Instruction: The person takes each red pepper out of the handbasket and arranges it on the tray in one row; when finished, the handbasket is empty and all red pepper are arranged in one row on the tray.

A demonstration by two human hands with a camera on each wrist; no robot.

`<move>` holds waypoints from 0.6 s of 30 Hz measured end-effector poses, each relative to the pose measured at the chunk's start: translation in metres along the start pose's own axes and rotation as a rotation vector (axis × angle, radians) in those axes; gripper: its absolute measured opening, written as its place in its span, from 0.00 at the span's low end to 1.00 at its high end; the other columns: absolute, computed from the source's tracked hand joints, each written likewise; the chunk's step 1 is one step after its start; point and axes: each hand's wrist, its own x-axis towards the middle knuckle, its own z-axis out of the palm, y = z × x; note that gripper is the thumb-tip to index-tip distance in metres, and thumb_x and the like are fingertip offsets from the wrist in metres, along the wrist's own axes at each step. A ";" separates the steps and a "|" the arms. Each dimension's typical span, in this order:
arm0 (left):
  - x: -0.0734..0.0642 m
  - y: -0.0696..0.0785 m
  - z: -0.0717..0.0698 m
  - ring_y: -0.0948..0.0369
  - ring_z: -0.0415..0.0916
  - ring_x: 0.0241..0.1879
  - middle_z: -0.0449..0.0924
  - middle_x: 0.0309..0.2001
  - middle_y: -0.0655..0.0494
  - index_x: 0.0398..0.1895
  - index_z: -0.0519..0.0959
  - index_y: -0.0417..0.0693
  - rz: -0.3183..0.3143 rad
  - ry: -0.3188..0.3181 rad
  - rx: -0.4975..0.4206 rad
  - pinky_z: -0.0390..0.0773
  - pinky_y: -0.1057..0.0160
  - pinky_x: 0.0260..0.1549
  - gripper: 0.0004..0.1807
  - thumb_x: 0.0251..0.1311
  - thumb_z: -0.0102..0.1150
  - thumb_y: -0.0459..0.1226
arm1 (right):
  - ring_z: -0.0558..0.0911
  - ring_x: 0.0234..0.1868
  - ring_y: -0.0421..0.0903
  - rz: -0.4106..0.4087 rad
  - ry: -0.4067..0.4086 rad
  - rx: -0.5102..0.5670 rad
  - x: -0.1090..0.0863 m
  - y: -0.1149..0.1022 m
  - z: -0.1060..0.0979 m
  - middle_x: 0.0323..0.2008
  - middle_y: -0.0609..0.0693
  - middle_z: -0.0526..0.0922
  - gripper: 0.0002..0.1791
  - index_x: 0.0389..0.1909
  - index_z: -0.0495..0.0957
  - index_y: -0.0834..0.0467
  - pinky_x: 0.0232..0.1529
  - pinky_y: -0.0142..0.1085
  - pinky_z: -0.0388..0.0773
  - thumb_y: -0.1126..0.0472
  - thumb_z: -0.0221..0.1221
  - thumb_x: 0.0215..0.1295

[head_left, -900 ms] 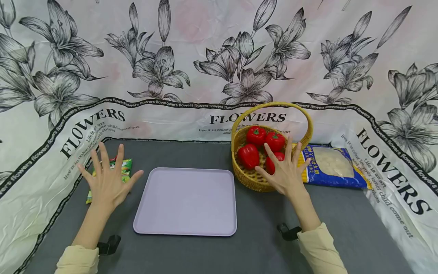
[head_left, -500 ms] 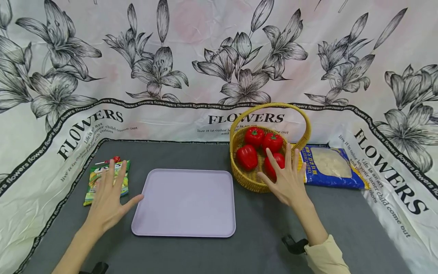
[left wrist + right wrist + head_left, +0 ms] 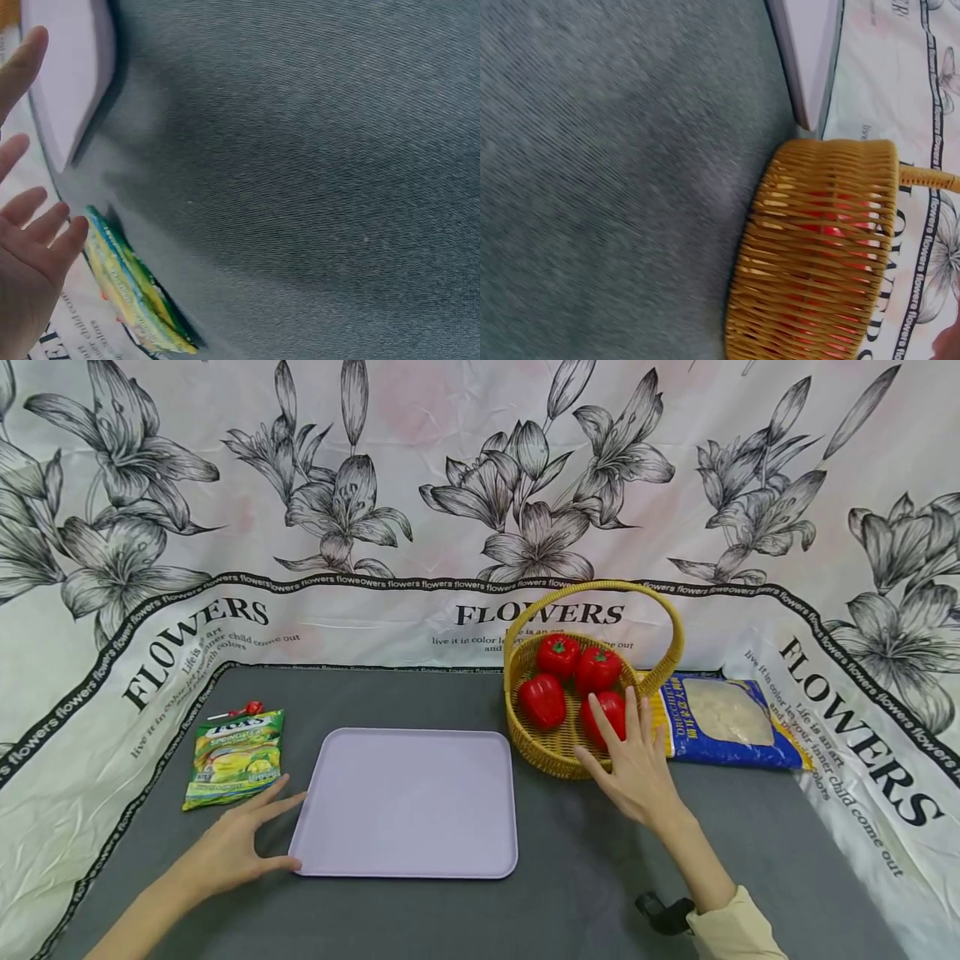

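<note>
My left hand is at the left edge of the pale lilac tray, its thumb beside the near left corner and its fingers extended; whether it touches the tray I cannot tell. Just beyond those fingers lies a green and yellow packet, also seen beside the hand in the left wrist view. My right hand, fingers spread, hovers at the near right side of a yellow wicker basket. Several red bell peppers sit in the basket, one partly hidden by that hand. Neither hand holds anything.
A blue and yellow pasta bag lies right of the basket. A small red thing with a white stick lies behind the packet. The basket's tall handle arches up. Flowered cloth covers the back and sides of the grey tabletop.
My left hand has moved down and right from over the packet to the tray's left edge, uncovering the packet. My right hand has shifted slightly down and stays by the basket.
</note>
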 end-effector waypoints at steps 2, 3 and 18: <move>0.000 -0.003 0.003 0.36 0.68 0.57 0.66 0.65 0.35 0.59 0.76 0.45 0.017 -0.014 -0.009 0.72 0.34 0.47 0.46 0.33 0.77 0.56 | 0.30 0.73 0.60 -0.015 0.017 0.028 -0.001 0.000 0.003 0.76 0.55 0.29 0.40 0.76 0.43 0.41 0.64 0.70 0.36 0.37 0.48 0.68; 0.000 -0.004 0.005 0.36 0.70 0.57 0.67 0.64 0.35 0.58 0.77 0.44 0.030 -0.014 -0.011 0.73 0.36 0.47 0.45 0.32 0.77 0.56 | 0.31 0.74 0.60 -0.023 0.030 0.046 -0.002 0.000 0.004 0.76 0.56 0.31 0.40 0.76 0.43 0.42 0.65 0.69 0.38 0.38 0.49 0.68; 0.007 -0.017 0.013 0.51 0.80 0.43 0.80 0.49 0.44 0.37 0.85 0.41 0.273 -0.019 -0.006 0.82 0.56 0.38 0.28 0.34 0.78 0.51 | 0.59 0.70 0.58 0.136 0.040 0.737 -0.007 -0.014 -0.010 0.71 0.57 0.59 0.28 0.73 0.56 0.54 0.65 0.43 0.66 0.54 0.45 0.76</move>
